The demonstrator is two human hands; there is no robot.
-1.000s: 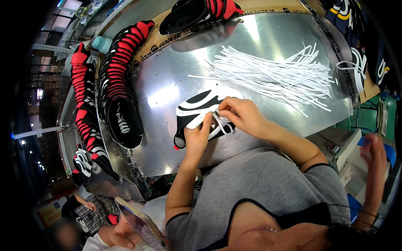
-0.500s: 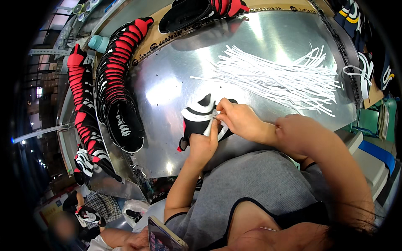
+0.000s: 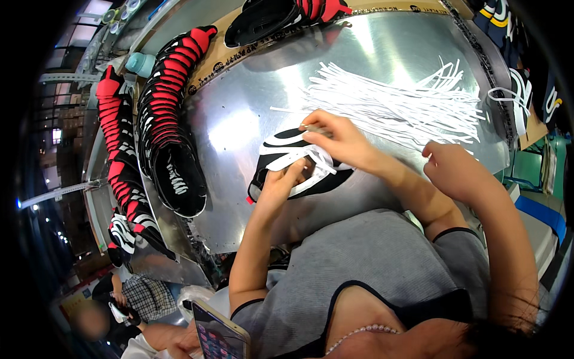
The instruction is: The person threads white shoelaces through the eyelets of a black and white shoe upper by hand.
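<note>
Right now the person's forearms are coming up from the lower edge, over a grey top, and both are reaching onto the shiny metal counter (image 3: 251, 119). Left hand (image 3: 288, 182) is lying palm down, fingers curled and pressing on the near edge of a black-and-white shoe upper (image 3: 287, 158). Right hand (image 3: 338, 136) is arching over the far side of that piece, thumb and forefinger pinching together at the tips, apparently on a thin white lace (image 3: 311, 157) crossing the upper. Whether a small tool is sitting between those fingertips is too blurred to tell. Another raised arm, cut off by the frame, is looming at the right and blocking part of the counter there. The upper is lying flat near the counter's middle, just in front of the person, black with bold white curved stripes, a bit of red at its near left corner; much of its right half is hiding under the hands. Just beyond it, a loose heap of white laces (image 3: 394, 105) is fanning out across the counter. Further left, rows of red-and-black uppers (image 3: 170, 113) are lying overlapped along the counter's edge. At the bottom, a phone (image 3: 218, 332) is showing, partly cut off.
</note>
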